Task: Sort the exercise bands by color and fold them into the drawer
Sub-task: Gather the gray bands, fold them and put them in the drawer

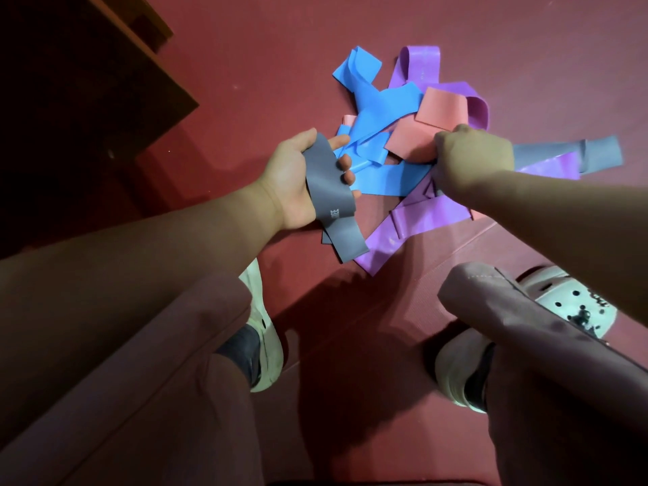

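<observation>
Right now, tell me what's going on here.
A person leans over a tangled pile of blue, purple, pink and grey flat elastic exercise bands on the red mat. The left hand holds one grey elastic band. The right hand is curled into the pile by a pink band; its grip is hidden.

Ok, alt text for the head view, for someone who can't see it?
A person's left hand holds a grey band while the right hand clutches into a tangled pile of blue, purple, pink and grey bands on a dark red mat. The person's pale clogs show below.
</observation>
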The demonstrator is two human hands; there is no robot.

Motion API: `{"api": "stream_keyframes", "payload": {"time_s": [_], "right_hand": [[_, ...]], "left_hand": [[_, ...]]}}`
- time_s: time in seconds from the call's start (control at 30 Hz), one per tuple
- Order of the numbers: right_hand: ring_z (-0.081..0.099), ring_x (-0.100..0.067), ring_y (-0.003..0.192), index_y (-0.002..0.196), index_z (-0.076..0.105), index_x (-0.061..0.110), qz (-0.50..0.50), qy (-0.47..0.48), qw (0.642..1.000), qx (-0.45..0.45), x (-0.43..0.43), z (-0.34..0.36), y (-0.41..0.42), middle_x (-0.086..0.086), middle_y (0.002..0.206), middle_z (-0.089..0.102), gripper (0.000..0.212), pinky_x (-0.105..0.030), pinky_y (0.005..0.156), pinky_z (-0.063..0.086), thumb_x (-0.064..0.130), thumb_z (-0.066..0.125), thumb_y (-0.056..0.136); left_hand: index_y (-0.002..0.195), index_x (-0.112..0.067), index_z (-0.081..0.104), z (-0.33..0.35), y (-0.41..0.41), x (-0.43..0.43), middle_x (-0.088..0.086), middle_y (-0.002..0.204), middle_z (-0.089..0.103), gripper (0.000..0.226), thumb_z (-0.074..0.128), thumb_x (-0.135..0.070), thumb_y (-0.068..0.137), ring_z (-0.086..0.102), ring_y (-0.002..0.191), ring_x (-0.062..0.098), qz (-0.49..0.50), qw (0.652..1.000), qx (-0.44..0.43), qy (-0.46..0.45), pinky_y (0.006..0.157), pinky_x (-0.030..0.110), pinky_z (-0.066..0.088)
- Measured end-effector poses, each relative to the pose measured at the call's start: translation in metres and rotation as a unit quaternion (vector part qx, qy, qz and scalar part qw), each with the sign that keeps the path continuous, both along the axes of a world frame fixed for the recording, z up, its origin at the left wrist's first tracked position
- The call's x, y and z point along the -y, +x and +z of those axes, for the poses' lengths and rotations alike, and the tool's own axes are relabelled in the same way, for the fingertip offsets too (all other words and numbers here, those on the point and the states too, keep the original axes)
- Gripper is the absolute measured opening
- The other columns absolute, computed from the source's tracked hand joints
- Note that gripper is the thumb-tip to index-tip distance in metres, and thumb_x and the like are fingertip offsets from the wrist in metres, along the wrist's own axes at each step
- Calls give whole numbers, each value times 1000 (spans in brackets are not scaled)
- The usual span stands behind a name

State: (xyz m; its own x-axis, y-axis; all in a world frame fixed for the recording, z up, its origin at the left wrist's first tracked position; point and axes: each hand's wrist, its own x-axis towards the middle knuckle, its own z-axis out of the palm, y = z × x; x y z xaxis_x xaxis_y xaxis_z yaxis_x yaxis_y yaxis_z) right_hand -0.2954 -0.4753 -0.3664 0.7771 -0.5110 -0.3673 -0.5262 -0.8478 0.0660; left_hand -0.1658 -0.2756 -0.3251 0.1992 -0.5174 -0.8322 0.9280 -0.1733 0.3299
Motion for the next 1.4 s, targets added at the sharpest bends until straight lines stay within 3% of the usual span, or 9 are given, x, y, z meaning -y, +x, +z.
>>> {"api": "stream_keyframes", "payload": {"time_s": [0.23,0.57,0.7,0.87,1.07,1.13,1.2,1.3,1.4], "right_hand": [[58,-44,95,110,60,3,13,36,999,6,-12,7,-6,-24,110,56,28,-39,66,37,4,56,82],[65,-32,81,83,70,7,-135,286,935,161,-48,27,27,-13,83,71,20,-37,75,54,15,52,82],[65,-24,58,74,68,3,-236,478,831,155,-69,49,38,-11,66,70,18,-36,64,59,7,53,83],[68,-28,76,94,64,-16,-281,600,732,159,-77,64,47,-25,86,67,21,-41,82,60,1,56,84],[65,-21,70,76,73,7,-208,512,812,186,-68,52,41,-25,86,72,14,-34,76,60,0,61,79],[61,-14,69,75,74,20,-146,434,867,196,-64,49,39,-12,81,71,13,-17,63,47,9,67,80],[54,-12,82,86,75,23,-73,363,906,204,-62,48,37,-4,93,62,9,-21,67,38,18,68,82],[61,-16,83,89,67,21,-51,376,903,203,-59,51,35,-1,92,68,5,-27,75,45,20,63,88],[58,-17,74,95,64,17,-2,378,905,193,-60,55,35,2,83,66,8,-25,66,39,19,59,91]], "left_hand": [[116,-13,58,-2,-1,1,5,76,56,40,35,-42,99,52,63,21,0,1000,3,5,78,38,47],[118,-14,56,-5,0,3,6,77,56,41,34,-44,100,53,64,21,-2,1000,20,17,79,40,48],[124,-14,55,-8,1,3,7,79,58,45,32,-44,100,57,67,23,14,999,30,22,80,40,48],[123,-15,55,-9,2,3,13,111,65,46,26,-45,102,62,96,28,23,997,71,23,88,39,50],[114,-15,62,-16,7,-1,6,77,57,46,31,-47,101,60,62,19,41,994,91,48,67,30,51],[114,-16,61,-17,7,-2,6,75,57,45,31,-47,102,59,62,19,42,994,93,46,66,29,50],[113,-16,62,-17,7,-2,4,74,58,45,31,-47,102,58,61,17,39,993,97,50,65,28,50],[111,-17,62,-16,6,-2,4,74,58,45,30,-47,102,58,63,18,30,993,106,52,69,31,49],[120,-16,59,-15,4,0,8,85,62,47,28,-47,103,63,74,22,28,991,115,56,78,37,52]]}}
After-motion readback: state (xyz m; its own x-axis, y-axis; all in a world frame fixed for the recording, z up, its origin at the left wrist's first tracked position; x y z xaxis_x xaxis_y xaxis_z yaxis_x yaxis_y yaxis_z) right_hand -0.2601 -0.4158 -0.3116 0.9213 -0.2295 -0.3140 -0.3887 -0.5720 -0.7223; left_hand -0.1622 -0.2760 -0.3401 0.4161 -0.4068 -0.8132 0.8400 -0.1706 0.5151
